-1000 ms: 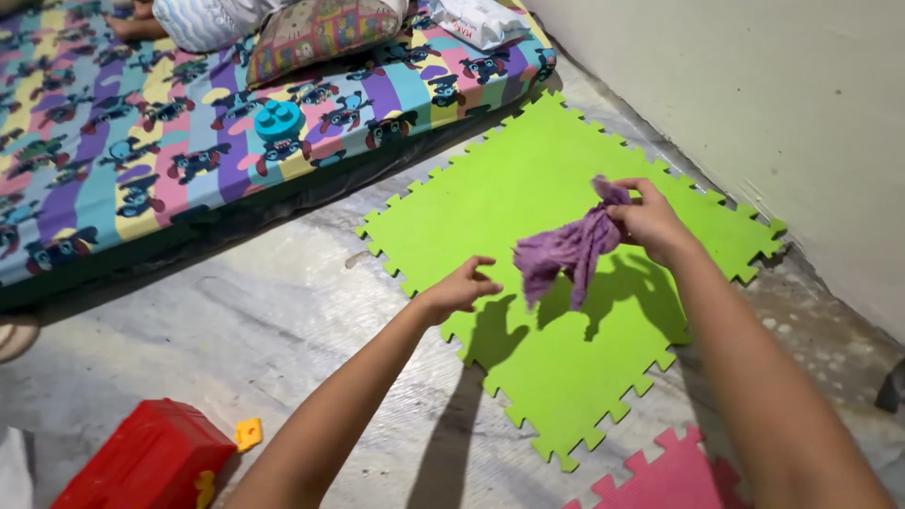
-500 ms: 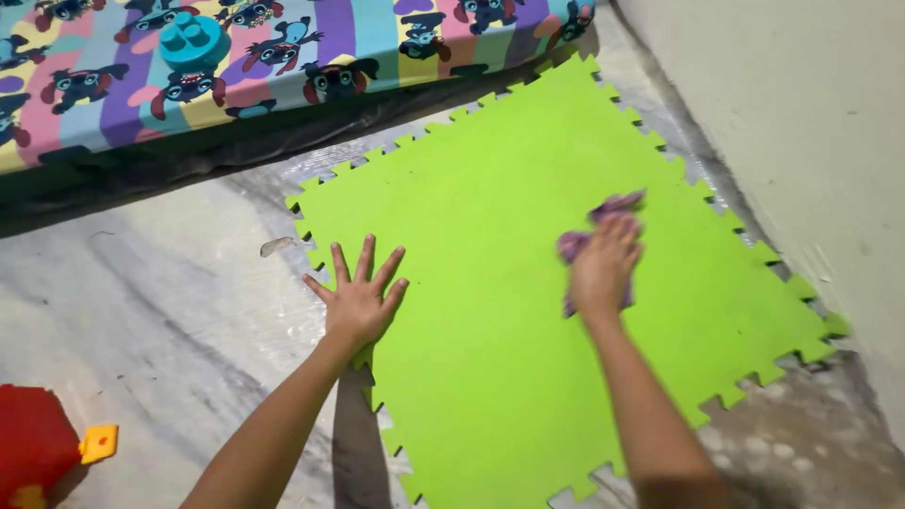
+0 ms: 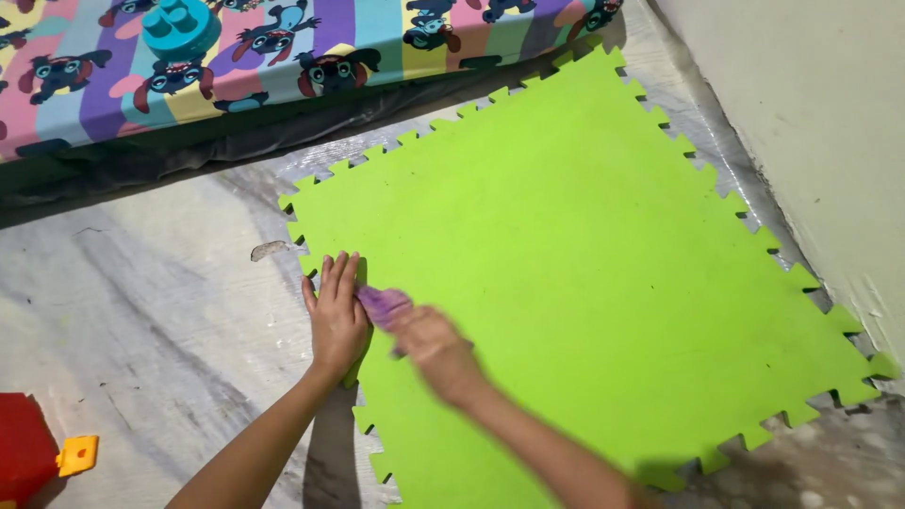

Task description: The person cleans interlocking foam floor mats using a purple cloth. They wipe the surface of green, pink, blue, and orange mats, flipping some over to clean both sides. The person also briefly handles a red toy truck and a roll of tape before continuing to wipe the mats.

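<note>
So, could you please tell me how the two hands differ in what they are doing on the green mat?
The left hand lies flat and empty, fingers together, on the edge of the green mat. The right hand is closed over a purple cloth and is blurred. The left hand looks sharp. Both are bare and rest on the mat, close together.

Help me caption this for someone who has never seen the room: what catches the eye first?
The bright green foam mat with puzzle edges fills the middle of the grey floor. At its left edge, the right hand presses a purple cloth onto it beside the flat left hand. Along the top runs a mattress in a striped cartoon sheet, with a teal toy block on it.
</note>
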